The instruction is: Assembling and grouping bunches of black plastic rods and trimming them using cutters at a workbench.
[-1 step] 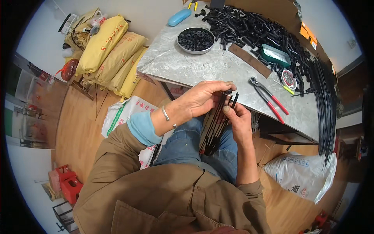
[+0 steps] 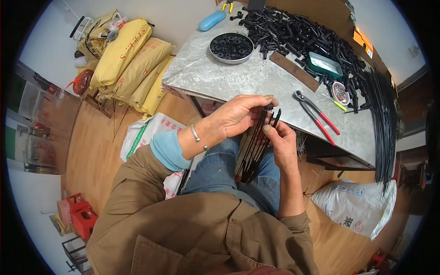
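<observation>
Over my lap I hold a bundle of thin black rods (image 2: 256, 149), their lower ends hanging down between my knees. My left hand (image 2: 245, 114), a silver bracelet on its wrist, pinches the upper ends of the rods between thumb and fingers. Just to the right and slightly lower, my right hand (image 2: 282, 142) is closed on rods of the same bundle, thumb laid along them. One rod's dark tip stands up between the two hands. The fingers partly hide a small black piece at the top, so its shape is unclear.
On the grey table (image 2: 192, 68) lie a round tray (image 2: 231, 47) of black rings, a heap of black tubes (image 2: 288, 34), a brown strip (image 2: 293, 71), red-handled cutters (image 2: 316, 117), a green tray (image 2: 324, 65) and long black rods (image 2: 384, 128). Yellow sacks (image 2: 121, 55) are stacked left; a white sack (image 2: 353, 204) sits right.
</observation>
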A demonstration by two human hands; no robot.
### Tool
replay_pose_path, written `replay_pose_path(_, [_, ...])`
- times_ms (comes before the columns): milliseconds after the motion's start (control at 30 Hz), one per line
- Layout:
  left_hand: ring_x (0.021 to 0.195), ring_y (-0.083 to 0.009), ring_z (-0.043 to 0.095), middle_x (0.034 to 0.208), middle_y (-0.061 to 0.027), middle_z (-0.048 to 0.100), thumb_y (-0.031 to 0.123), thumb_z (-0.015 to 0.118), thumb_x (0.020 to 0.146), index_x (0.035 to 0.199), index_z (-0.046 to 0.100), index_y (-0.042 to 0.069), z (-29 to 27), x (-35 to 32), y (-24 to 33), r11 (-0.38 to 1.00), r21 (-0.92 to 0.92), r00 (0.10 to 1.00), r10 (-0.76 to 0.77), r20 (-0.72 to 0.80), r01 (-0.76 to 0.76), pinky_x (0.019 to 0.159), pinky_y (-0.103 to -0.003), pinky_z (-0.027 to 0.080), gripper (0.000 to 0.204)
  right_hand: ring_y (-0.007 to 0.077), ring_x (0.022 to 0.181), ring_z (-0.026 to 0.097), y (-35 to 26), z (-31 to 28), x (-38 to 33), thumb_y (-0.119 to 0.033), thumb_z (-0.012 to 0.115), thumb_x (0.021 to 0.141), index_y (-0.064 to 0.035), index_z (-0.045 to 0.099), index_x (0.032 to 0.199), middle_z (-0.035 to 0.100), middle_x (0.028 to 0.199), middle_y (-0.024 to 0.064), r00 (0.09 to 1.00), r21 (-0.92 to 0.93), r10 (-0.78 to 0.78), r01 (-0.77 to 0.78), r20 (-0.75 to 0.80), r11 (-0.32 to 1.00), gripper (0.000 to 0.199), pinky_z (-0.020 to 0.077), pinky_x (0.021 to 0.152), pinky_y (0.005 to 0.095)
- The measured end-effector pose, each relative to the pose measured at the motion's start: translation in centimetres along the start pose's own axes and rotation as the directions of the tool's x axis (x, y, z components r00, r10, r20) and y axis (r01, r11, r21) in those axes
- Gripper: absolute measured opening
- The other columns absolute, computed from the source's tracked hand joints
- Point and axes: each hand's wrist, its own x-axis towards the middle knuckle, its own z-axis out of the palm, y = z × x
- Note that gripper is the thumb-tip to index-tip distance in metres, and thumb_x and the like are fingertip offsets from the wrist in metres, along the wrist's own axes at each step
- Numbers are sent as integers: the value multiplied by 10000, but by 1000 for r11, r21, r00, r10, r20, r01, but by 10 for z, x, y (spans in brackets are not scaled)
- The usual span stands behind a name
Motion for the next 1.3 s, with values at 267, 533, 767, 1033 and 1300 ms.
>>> replay_pose_path(267, [780, -125, 566, 870, -19, 600, 195, 590, 911, 1087, 615, 2, 7, -13, -3, 995, 95, 996, 47, -73, -40, 745, -284, 477, 262, 70, 644, 549, -8, 7, -10, -150, 660, 880, -3, 620, 867, 624, 746, 13, 1000, 17, 19, -19, 4, 1000, 153, 455, 595, 223])
replay_pose_path(533, [786, -113, 562, 876, -8, 587, 149, 631, 890, 955, 612, 52, 13, -5, -11, 993, 89, 985, 92, -145, -79, 735, -282, 476, 117, 68, 628, 543, 0, 1, -11, -151, 660, 880, -9, 623, 857, 619, 727, 6, 1000, 36, 16, -15, -10, 999, 148, 447, 585, 219])
replay_pose_path(767, [805, -90, 534, 875, 7, 569, 194, 630, 907, 897, 585, 82, 18, 0, -22, 990, 67, 981, 130, -145, -121, 732, -261, 461, 120, 76, 618, 544, 0, -2, -13, -164, 658, 883, -11, 624, 853, 619, 719, 13, 1000, 31, 5, -5, -2, 1000, 160, 444, 567, 217])
replay_pose_path(1033, [828, -89, 536, 922, -3, 570, 203, 631, 908, 934, 591, 63, 26, -2, -21, 986, 107, 975, 147, -167, -130, 731, -258, 464, 149, 79, 613, 543, -1, -2, -15, -160, 654, 885, -5, 617, 842, 620, 720, 22, 1000, 38, 5, -5, -15, 999, 165, 447, 560, 222])
replay_pose_path(1300, [780, -84, 570, 882, -16, 617, 251, 671, 882, 937, 612, 48, 21, -3, -19, 903, 389, 964, 243, -110, -183, 704, -241, 482, 218, 80, 586, 530, -2, 1, -16, -160, 659, 880, -9, 604, 807, 606, 677, 20, 999, 37, -8, 10, -47, 999, 176, 428, 541, 221])
